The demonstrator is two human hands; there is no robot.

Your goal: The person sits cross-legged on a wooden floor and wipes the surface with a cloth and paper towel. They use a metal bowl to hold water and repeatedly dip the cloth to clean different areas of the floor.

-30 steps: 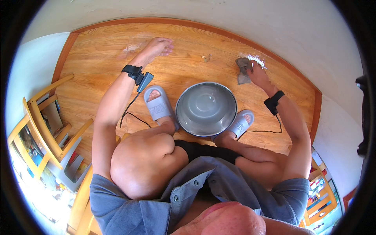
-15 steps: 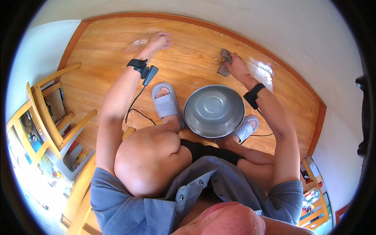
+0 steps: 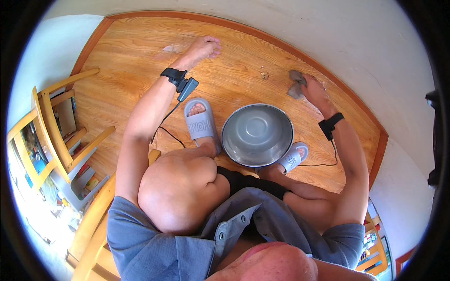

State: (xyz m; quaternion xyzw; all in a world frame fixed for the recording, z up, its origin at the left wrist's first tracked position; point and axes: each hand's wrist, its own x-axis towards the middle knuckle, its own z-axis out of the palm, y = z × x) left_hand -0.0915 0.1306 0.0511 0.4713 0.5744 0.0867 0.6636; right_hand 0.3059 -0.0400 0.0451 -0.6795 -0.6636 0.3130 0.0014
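Wooden floor [image 3: 117,93]: right hand [image 3: 315,89] clutching grey rag [image 3: 295,85] (now nearer wall), left hand [image 3: 204,48] flat, unmoved.

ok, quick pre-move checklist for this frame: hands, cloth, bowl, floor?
1. Right hand grips the grey cloth: ok, fingers closed on it.
2. Cloth in contact with the wooden floor: ok, it appears pressed down near the wall.
3. Left hand free: ok, it holds nothing and rests fingers-down on the floor.
4. Metal bowl upright between the feet: ok; contents cannot tell.
5. Small speck of debris left of the cloth: not ok, it lies on the floor.
6. Wrist-band cable clear of the bowl: ok.
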